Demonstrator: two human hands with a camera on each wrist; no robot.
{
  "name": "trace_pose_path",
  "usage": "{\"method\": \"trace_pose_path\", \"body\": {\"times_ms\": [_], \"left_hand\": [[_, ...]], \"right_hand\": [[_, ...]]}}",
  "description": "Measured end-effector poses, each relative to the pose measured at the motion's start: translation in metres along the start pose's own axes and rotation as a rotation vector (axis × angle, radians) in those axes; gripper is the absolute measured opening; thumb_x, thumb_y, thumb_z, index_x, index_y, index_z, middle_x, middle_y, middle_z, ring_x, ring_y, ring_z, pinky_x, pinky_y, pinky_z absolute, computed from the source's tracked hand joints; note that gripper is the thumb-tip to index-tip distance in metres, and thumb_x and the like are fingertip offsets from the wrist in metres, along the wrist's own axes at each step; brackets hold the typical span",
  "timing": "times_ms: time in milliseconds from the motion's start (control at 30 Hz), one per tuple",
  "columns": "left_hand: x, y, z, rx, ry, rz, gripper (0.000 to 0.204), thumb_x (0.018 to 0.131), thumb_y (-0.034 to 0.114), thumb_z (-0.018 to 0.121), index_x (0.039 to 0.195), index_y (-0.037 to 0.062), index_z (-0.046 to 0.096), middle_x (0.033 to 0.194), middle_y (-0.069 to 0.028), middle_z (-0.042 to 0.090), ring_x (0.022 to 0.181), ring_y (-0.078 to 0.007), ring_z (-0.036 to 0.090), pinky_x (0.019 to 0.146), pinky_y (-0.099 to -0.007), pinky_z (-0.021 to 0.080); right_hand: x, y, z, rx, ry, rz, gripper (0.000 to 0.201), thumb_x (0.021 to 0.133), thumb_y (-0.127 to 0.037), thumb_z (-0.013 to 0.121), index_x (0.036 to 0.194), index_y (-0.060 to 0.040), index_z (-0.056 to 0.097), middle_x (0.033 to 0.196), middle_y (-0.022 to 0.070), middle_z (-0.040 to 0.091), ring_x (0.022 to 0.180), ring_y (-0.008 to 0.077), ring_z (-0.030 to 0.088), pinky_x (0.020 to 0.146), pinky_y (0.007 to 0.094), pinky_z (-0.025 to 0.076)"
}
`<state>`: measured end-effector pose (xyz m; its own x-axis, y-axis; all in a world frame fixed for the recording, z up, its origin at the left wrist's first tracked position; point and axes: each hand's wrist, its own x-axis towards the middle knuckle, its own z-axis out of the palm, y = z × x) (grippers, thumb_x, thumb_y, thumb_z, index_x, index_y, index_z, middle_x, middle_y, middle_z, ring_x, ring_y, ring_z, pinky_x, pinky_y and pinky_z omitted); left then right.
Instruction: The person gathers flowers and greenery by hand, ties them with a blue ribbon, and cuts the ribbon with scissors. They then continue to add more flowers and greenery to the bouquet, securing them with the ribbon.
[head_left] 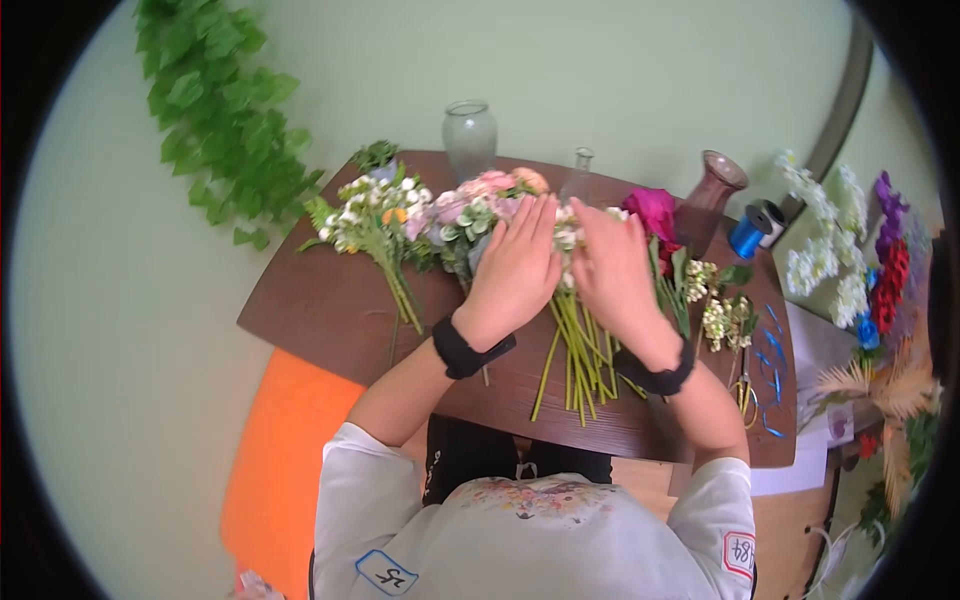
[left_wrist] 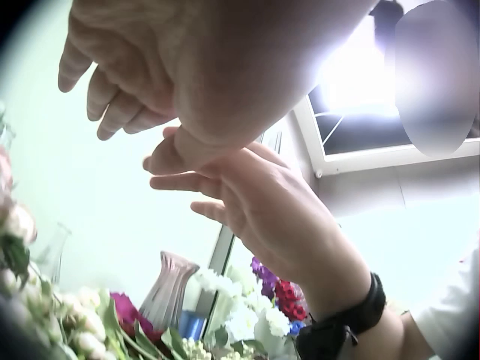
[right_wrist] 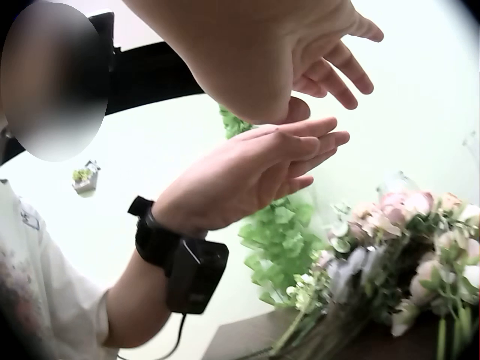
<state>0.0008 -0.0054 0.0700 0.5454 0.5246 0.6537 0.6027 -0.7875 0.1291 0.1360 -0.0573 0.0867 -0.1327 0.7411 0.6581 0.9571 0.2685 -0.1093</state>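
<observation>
My left hand (head_left: 515,265) and right hand (head_left: 612,275) are raised side by side over the flowers, fingers extended and nothing held. Both palms face away from the head camera. In the left wrist view, the right hand (left_wrist: 262,202) shows below the left, its fingers spread. A bunch of pink and lilac flowers (head_left: 490,188) lies beyond the left hand, partly covered by it. Green stems (head_left: 575,365) stretch toward the front edge from white blooms under the hands. Small white flowers (head_left: 365,215) lie left, and a magenta rose (head_left: 650,210) lies right of the right hand.
On the brown table (head_left: 310,300) stand a clear glass vase (head_left: 470,140), a narrow glass bottle (head_left: 578,178) and a purple-tinted vase (head_left: 712,195). A blue spool (head_left: 745,238), scissors (head_left: 746,395) and blue ribbon scraps (head_left: 772,370) are at right. More flowers (head_left: 830,250) stand beyond the right edge.
</observation>
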Motion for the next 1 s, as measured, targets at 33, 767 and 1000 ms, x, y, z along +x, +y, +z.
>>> {"method": "trace_pose_path", "body": {"times_ms": [33,767,1000], "left_hand": [[-0.002,-0.004,-0.021,-0.122,0.036,-0.058,0.043,0.077,0.013,0.046,0.115,-0.0044,0.038,0.116,-0.0209,0.042,0.111,-0.032,0.038,0.089,-0.0401,0.033],[-0.078,-0.21,0.006,-0.175,-0.423,-1.068,0.032,0.076,0.028,0.057,0.069,-0.0028,0.056,0.052,-0.0088,0.055,0.042,-0.017,0.054,0.045,-0.028,0.046],[-0.082,-0.222,0.012,-0.437,-0.304,-1.105,0.025,0.074,0.012,0.061,0.062,-0.0082,0.054,0.049,-0.0094,0.055,0.039,-0.0149,0.054,0.04,-0.0253,0.046]], "right_hand": [[0.004,-0.004,-0.011,0.067,0.131,-0.095,0.035,0.07,-0.007,0.051,0.104,-0.0031,0.045,0.086,0.0113,0.05,0.085,0.0262,0.048,0.085,0.0459,0.031],[0.041,0.01,0.007,0.646,0.27,0.216,0.029,0.08,-0.015,0.054,0.058,0.0,0.043,0.044,-0.0025,0.03,0.045,0.0044,0.024,0.039,0.0229,0.02],[0.038,0.024,0.023,0.661,0.198,0.256,0.03,0.079,-0.016,0.054,0.057,0.0006,0.042,0.044,-0.0013,0.029,0.045,0.005,0.023,0.039,0.0239,0.019]]}}
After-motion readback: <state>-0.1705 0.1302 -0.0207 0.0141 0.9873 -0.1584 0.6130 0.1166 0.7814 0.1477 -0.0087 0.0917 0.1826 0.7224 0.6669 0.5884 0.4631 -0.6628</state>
